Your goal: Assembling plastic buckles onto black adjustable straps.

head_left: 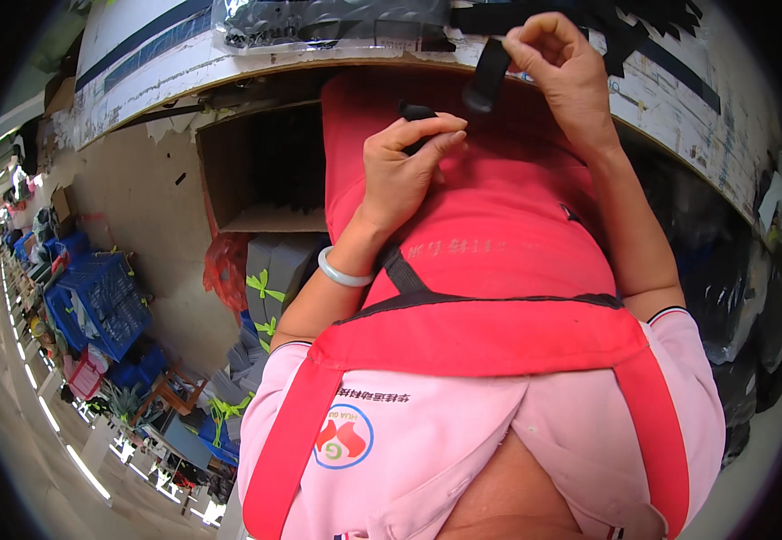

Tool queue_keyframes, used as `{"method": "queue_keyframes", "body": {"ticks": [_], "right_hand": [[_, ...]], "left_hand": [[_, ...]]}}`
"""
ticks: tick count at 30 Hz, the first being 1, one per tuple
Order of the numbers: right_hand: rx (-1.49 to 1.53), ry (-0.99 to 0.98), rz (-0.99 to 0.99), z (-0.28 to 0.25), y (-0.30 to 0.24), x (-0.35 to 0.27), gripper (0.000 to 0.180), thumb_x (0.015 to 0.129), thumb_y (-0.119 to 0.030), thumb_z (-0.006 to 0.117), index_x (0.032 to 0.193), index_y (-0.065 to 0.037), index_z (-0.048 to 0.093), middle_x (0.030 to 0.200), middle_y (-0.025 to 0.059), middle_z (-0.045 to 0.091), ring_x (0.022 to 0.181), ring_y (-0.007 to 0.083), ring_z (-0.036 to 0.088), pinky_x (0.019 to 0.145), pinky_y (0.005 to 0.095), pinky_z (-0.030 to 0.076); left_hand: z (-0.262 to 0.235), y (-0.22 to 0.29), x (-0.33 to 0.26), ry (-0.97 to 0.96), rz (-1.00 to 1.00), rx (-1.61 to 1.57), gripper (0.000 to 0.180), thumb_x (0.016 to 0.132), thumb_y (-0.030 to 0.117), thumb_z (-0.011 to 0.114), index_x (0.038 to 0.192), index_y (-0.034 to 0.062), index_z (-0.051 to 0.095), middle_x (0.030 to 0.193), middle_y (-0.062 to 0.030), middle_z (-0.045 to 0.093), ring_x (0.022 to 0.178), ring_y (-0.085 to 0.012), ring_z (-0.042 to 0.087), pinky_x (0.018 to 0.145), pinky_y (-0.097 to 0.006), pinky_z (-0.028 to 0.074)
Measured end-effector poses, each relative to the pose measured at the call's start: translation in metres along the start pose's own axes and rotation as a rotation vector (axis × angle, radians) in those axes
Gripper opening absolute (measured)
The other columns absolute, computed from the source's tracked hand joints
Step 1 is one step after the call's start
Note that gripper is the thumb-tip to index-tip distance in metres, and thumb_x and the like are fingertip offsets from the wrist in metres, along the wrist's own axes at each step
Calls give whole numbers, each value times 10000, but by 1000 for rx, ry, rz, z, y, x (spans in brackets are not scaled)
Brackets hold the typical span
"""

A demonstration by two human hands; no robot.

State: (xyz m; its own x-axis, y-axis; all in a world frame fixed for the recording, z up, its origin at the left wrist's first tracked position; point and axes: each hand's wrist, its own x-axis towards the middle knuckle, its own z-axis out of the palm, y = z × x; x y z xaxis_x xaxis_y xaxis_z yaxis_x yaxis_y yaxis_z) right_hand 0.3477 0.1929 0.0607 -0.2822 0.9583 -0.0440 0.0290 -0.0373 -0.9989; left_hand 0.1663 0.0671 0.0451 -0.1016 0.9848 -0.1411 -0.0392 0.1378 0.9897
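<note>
Box [269, 219] with dark contents [293, 169] sits near the left hand [400, 169].

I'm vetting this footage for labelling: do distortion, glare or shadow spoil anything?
Head view: fisheye bend bows the front edge of the table, and the picture's corners fall to black; the plastic bag shows shiny highlights; the lights at far left look blown out; the inside of the cardboard box is mostly too dark to read; the left hand and right hand look fairly sharp.
</note>
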Motion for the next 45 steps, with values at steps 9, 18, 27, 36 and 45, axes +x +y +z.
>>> {"method": "queue_keyframes", "body": {"ticks": [9,18,27,36,45], "right_hand": [[98,-438,-29,69,-34,-9,191,928,-145,609,1050,1,632,949,79,664,896,138,649,819,263,520],[-440,-608,-253,24,15,-37,515,782,91,628,1222,-177,648,983,51,563,859,189,611,754,265,494],[-297,-398,130,6,-5,-23,147,942,-142,586,1026,-26,618,847,-15,589,592,19,503,497,167,393],[-181,-614,406,38,-6,-31,151,905,-137,585,964,-5,632,615,13,585,550,52,533,475,214,388],[-17,-507,521,25,22,-22,204,915,-235,646,817,-66,589,610,-34,518,425,26,417,375,183,290]], "left_hand": [[-20,-16,6,-32,-265,-521,212,951,43,520,1120,-7,639,998,-127,678,634,-151,626,479,-223,488],[-36,-39,18,-66,-598,-1236,299,942,50,543,1240,69,541,1180,-105,608,716,-142,583,490,-208,446],[-35,-23,17,-177,-419,-709,586,881,-43,535,1426,47,338,1373,-194,455,964,-259,644,633,-310,557],[-12,-4,11,-390,-191,-394,857,832,-93,518,1529,126,69,1217,-186,526,866,-212,653,572,-253,518],[-20,-13,12,-242,-375,-436,490,917,15,544,1391,6,420,948,-109,654,756,-169,653,572,-241,514]]}}
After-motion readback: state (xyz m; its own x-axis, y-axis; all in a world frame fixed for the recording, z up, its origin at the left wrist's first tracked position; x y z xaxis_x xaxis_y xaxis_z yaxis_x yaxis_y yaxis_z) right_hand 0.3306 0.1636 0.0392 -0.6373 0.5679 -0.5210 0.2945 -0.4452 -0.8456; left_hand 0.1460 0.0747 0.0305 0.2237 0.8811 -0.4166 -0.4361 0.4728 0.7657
